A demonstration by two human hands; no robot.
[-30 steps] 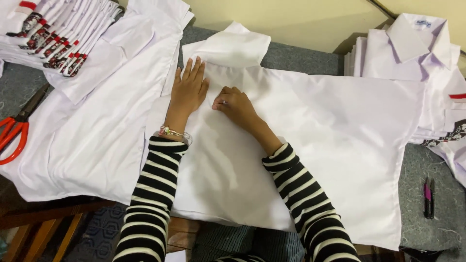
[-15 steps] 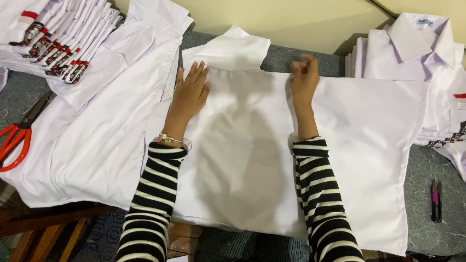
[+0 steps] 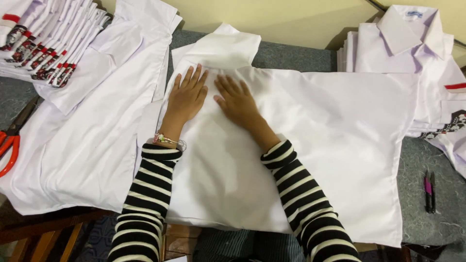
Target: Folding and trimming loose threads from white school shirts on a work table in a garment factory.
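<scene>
labels: small pale-blue neck label (image 3: 414, 14) inside collar, top-right folded shirt stack | packages/signs/screens: none

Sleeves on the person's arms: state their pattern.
Black and white horizontal stripes on both sleeves, clearest in the head view.

There is only one view, from a camera worn on the person's head. It looks steeply down and forward across the grey table (image 3: 291, 56), close enough that the striped sleeves run off the bottom edge. The left hand (image 3: 187, 94) and right hand (image 3: 238, 99) sit a little above and left of the middle of the frame, flat on the white shirt (image 3: 330, 140) that fills most of it. The far edge of the view reaches the pale wall (image 3: 291, 19). At the left margin the red scissors (image 3: 7, 150) are cut off; at the right a stack of folded shirts (image 3: 403, 43) runs out of the frame. The lower left corner catches a wooden frame (image 3: 43, 230) below the table.
</scene>
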